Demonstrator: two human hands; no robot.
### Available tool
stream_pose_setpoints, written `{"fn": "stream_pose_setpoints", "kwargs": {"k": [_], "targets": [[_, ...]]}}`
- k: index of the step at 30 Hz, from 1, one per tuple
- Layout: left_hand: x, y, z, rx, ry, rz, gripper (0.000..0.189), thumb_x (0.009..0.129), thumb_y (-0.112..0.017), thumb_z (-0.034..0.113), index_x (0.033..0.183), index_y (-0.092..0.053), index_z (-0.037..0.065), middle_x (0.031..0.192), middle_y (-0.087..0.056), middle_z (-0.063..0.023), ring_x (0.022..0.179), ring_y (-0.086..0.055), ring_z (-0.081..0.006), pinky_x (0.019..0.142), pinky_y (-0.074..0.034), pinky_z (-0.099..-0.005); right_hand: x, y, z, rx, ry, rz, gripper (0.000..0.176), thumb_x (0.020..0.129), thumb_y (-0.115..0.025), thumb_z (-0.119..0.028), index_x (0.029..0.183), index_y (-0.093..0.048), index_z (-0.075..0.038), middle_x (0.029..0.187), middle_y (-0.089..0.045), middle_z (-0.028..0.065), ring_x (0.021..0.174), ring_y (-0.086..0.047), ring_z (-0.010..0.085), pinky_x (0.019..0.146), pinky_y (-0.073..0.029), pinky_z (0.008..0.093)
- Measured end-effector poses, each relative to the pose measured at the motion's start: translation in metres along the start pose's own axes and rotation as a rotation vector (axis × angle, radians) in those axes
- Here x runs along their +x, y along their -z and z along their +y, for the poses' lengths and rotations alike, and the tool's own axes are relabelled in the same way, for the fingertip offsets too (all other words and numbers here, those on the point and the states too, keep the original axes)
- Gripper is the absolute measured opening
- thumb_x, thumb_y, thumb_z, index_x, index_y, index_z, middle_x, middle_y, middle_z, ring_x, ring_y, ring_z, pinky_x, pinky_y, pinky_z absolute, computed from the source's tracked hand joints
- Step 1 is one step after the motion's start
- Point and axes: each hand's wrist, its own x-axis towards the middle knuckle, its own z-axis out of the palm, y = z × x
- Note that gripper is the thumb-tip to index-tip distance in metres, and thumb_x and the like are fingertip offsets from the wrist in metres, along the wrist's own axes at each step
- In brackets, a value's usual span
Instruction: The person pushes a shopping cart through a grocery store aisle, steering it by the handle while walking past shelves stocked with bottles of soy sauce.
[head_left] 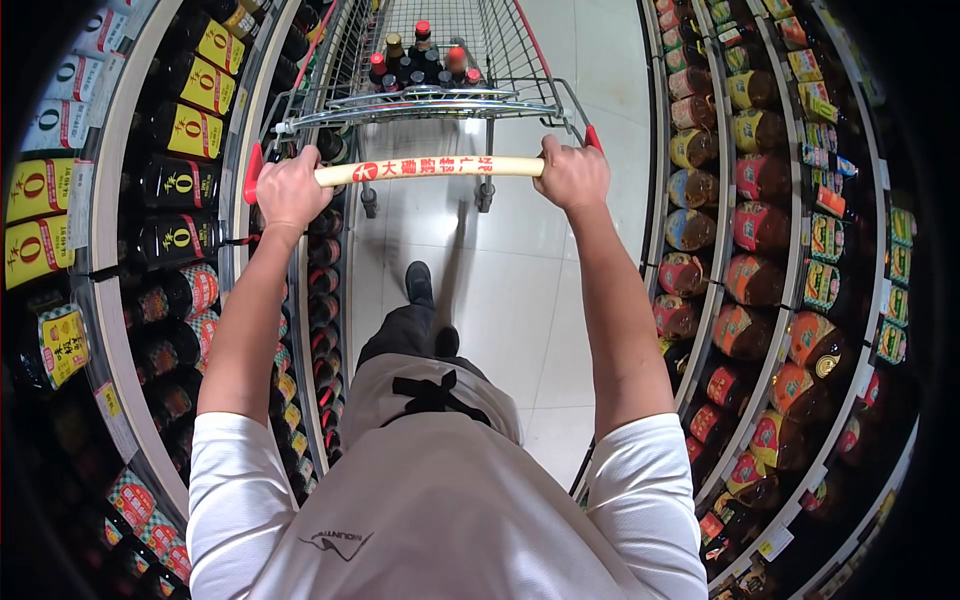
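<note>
A metal shopping cart [340,75] stands in front of me, its pale yellow handle bar [420,171] printed with red lettering. My left hand [293,188] is wrapped round the bar near its red left end cap. At the other end, my right hand [575,172] grips the bar beside the right red cap. Several dark bottles [423,68] with red or gold caps stand upright together inside the cart basket, close to its near side. Both arms reach forward, and the palms are hidden against the bar.
Shelves of dark sauce bottles [190,130] with yellow labels line the left side. On the right, shelves hold many jars [760,175] with coloured lids or labels. Between them runs a pale tiled floor [530,300]; my shoe [419,284] is on it.
</note>
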Motion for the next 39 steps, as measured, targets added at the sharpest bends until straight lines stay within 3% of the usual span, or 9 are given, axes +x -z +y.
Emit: {"fn": "stream_pose_setpoints", "kwargs": {"k": [30, 39], "targets": [[0.080, -0.039, -0.026, -0.046, -0.015, -0.016, 0.016, 0.071, -0.072, 0.020, 0.075, -0.058, 0.015, 0.060, -0.062, -0.0057, 0.059, -0.063, -0.0252, 0.063, -0.044, -0.0381, 0.072, -0.022, 0.015, -0.033, -0.016, 0.044, 0.014, 0.073, -0.070, -0.023, 0.074, -0.057, -0.018, 0.056, -0.062, 0.0034, 0.050, -0.061, 0.0245, 0.053, -0.046, 0.0370], [0.096, -0.039, -0.020, -0.049, 0.023, -0.102, 0.012, 0.073, -0.068, 0.018, 0.081, -0.060, 0.014, 0.065, -0.064, -0.0074, 0.064, -0.064, -0.0283, 0.068, -0.046, -0.0391, 0.088, -0.027, 0.027, -0.036, -0.002, 0.053, 0.015, 0.073, -0.070, -0.024, 0.075, -0.056, -0.018, 0.058, -0.063, 0.0021, 0.050, -0.061, 0.0241, 0.053, -0.047, 0.0381]]}}
